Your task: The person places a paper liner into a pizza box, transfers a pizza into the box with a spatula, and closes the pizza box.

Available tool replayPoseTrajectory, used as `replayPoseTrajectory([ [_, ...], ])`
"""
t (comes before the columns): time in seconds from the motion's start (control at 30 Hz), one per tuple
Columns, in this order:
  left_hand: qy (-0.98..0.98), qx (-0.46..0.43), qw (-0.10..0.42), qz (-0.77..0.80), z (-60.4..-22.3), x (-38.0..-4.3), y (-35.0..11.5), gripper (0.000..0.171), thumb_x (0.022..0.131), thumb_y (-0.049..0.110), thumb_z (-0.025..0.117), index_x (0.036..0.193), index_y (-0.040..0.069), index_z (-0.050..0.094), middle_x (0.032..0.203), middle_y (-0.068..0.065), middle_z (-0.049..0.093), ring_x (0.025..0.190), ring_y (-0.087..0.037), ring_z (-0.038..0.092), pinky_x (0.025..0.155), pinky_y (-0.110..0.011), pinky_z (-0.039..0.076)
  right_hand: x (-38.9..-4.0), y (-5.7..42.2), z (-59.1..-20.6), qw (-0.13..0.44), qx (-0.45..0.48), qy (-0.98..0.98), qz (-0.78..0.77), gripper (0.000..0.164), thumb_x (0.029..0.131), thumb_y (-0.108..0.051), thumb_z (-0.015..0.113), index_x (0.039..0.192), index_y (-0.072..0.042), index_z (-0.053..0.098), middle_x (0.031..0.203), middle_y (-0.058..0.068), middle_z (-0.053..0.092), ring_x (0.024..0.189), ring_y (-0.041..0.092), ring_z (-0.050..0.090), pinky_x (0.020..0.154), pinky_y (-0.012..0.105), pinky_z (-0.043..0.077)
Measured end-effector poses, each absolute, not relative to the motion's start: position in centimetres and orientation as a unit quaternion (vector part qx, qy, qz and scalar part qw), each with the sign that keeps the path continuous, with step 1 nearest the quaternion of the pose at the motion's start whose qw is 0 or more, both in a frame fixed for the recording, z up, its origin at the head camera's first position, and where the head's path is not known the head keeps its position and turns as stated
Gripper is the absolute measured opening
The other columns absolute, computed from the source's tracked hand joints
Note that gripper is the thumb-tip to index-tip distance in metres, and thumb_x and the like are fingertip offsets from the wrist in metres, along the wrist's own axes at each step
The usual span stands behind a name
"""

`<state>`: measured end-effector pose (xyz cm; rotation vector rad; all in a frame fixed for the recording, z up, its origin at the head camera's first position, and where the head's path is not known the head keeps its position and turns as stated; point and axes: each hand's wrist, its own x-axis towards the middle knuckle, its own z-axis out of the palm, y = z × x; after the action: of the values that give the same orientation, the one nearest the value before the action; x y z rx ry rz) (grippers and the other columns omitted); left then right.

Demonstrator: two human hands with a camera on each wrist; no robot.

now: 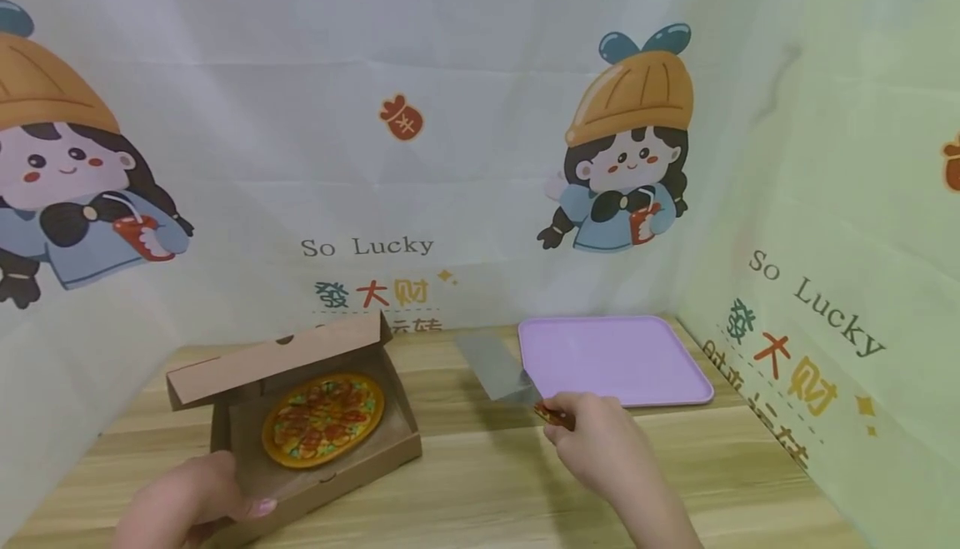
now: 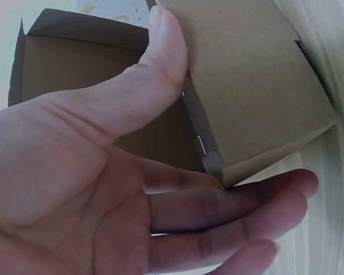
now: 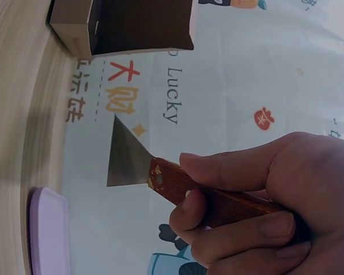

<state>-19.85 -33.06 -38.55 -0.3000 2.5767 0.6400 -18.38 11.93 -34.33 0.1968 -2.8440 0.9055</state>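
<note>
An open cardboard pizza box (image 1: 375, 464) stands on the left of the table, its lid (image 1: 281, 357) tilted up at the back. Inside lies a whole round pizza (image 1: 324, 420) with red and green toppings. My left hand (image 1: 183, 495) holds the box at its near left corner; the left wrist view shows the thumb (image 2: 160, 63) over the wall's edge and the fingers below the corner. My right hand (image 1: 600, 441) grips the brown wooden handle (image 3: 218, 200) of a spatula. Its flat metal blade (image 1: 491, 363) points away to the left, between box and tray.
A light purple tray (image 1: 611, 357) lies at the back right of the wooden table (image 1: 465, 482), just beyond my right hand. White printed cloth (image 1: 480, 157) hangs behind the table and along both sides.
</note>
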Motion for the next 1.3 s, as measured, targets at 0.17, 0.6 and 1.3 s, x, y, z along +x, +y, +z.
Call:
replayPoseTrajectory([
  [0.17, 0.945, -0.1, 0.224, 0.214, -38.2, -19.6, -32.5, 0.088, 0.087, 0.058, 0.083, 0.112, -0.021, 0.053, 0.088, -0.014, 0.055, 0.069, -0.017, 0.048, 0.065, -0.026, 0.047, -18.9, 11.7, -34.4, 0.075, 0.052, -0.944, 0.318, 0.024, 0.092, -0.014, 0.081, 0.116, -0.018, 0.081, 0.102, -0.002, 0.081, 0.086, 0.014, 0.069, 0.068, 0.037, 0.053],
  [0.6, 0.946, -0.1, 0.229, 0.205, -37.8, -19.6, -32.2, 0.081, 0.089, 0.058, 0.081, 0.108, -0.016, 0.055, 0.08, -0.009, 0.053, 0.062, -0.01, 0.043, 0.063, -0.024, 0.043, -20.6, 13.2, -35.2, 0.103, 0.016, -0.945, 0.31, 0.03, 0.093, -0.016, 0.077, 0.124, -0.015, 0.079, 0.117, 0.01, 0.081, 0.085, 0.022, 0.069, 0.06, 0.035, 0.047],
  [1.3, 0.945, -0.102, 0.226, 0.215, -38.1, -19.5, -32.6, 0.085, 0.088, 0.059, 0.082, 0.111, -0.018, 0.053, 0.082, -0.01, 0.055, 0.063, -0.011, 0.044, 0.063, -0.024, 0.045, -23.1, 16.5, -37.8, 0.092, -0.035, -0.951, 0.292, 0.026, 0.094, -0.017, 0.074, 0.119, -0.011, 0.08, 0.124, 0.021, 0.077, 0.094, 0.033, 0.071, 0.068, 0.045, 0.053],
])
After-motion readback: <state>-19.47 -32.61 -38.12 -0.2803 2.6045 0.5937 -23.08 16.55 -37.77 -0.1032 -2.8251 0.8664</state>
